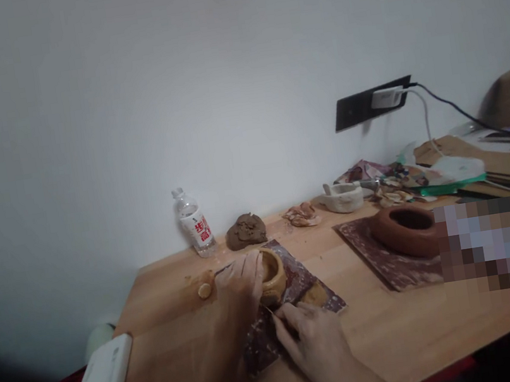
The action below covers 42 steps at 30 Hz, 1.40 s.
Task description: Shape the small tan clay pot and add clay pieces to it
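A small yellowish clay bowl (276, 275) stands on a dark, speckled board (263, 349) in front of me. My left hand (242, 277) steadies it, with the fingers against its left wall and rim. My right hand (313, 330) is closed in a pinch around a thin, light tool (268, 310), whose tip points at the bowl's foot. The tool's kind is too small to make out. A flat patch of yellow clay (315, 295) lies on the board right of the bowl. Left of my left hand, a small round clay piece (204, 291) rests on the wooden table.
Along the wall stand a water bottle (196, 225), a brown clay lump (245, 230), crumpled scraps (304, 214) and a whitish clay dish (343, 197). On the right, a reddish-brown clay ring (402, 233) sits on another board (364, 251). A blurred-out area covers the right edge.
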Each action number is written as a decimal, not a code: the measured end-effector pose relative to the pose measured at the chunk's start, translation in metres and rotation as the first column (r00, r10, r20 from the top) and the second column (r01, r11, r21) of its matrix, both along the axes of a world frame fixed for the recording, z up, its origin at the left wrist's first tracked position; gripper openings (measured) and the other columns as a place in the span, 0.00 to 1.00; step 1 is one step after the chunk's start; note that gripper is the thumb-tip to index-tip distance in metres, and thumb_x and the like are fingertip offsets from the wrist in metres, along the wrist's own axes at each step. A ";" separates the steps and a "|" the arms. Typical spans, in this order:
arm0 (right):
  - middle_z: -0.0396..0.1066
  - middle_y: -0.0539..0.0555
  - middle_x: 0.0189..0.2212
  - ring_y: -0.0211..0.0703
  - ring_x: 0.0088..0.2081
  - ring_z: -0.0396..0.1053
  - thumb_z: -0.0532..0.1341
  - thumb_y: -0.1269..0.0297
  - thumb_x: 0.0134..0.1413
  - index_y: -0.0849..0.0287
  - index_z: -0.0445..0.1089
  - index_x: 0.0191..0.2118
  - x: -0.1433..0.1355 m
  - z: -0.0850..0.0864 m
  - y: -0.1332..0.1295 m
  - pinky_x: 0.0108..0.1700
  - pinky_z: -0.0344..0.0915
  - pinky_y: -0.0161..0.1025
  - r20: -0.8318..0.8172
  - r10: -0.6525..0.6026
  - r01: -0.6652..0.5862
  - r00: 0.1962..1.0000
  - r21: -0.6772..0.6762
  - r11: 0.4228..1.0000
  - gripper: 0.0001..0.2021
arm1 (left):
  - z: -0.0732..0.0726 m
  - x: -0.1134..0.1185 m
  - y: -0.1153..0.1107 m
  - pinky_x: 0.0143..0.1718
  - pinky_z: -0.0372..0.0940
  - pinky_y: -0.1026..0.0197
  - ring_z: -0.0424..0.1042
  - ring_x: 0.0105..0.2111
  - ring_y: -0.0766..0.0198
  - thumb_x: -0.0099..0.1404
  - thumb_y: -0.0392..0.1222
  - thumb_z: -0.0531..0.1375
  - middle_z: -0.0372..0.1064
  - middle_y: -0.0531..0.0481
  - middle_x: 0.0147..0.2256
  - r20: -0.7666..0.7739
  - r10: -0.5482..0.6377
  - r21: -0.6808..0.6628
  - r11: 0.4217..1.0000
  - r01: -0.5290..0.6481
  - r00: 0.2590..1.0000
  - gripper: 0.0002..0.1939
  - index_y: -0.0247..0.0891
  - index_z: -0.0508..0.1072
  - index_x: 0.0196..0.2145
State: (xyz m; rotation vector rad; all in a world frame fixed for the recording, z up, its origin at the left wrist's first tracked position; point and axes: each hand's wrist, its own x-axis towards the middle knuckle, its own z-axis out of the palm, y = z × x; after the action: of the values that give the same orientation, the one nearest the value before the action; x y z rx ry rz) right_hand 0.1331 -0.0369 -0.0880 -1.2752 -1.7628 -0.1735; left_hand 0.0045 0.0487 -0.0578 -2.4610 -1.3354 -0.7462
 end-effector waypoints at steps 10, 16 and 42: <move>0.69 0.49 0.15 0.37 0.18 0.67 0.49 0.70 0.60 0.57 0.68 0.22 0.006 0.000 -0.001 0.23 0.50 0.35 -0.022 -0.032 0.032 0.999 0.001 0.999 0.17 | -0.001 -0.001 0.003 0.43 0.69 0.50 0.71 0.44 0.58 0.67 0.44 0.57 0.67 0.43 0.50 -0.002 -0.032 0.007 0.999 0.032 0.999 0.16 0.37 0.68 0.51; 0.70 0.50 0.16 0.37 0.19 0.68 0.50 0.69 0.59 0.58 0.68 0.22 0.013 -0.006 0.000 0.24 0.51 0.35 -0.047 -0.030 0.029 0.998 -0.027 0.999 0.17 | 0.003 -0.002 0.002 0.38 0.69 0.56 0.73 0.39 0.57 0.71 0.41 0.46 0.74 0.42 0.42 0.008 -0.050 0.031 0.998 0.049 0.999 0.16 0.41 0.73 0.46; 0.69 0.48 0.14 0.35 0.17 0.66 0.48 0.70 0.61 0.57 0.68 0.21 0.007 0.000 0.000 0.23 0.49 0.34 -0.030 -0.037 0.039 0.999 0.067 0.997 0.19 | -0.008 -0.008 0.007 0.44 0.69 0.49 0.70 0.45 0.57 0.67 0.44 0.57 0.67 0.43 0.50 -0.033 -0.044 0.049 0.998 0.046 0.998 0.16 0.38 0.68 0.51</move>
State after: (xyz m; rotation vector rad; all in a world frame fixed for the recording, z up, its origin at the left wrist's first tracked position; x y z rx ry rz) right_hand 0.1406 -0.0373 -0.0876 -1.2568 -1.6951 -0.2335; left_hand -0.0031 0.0561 -0.0656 -2.4609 -1.2391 -0.7386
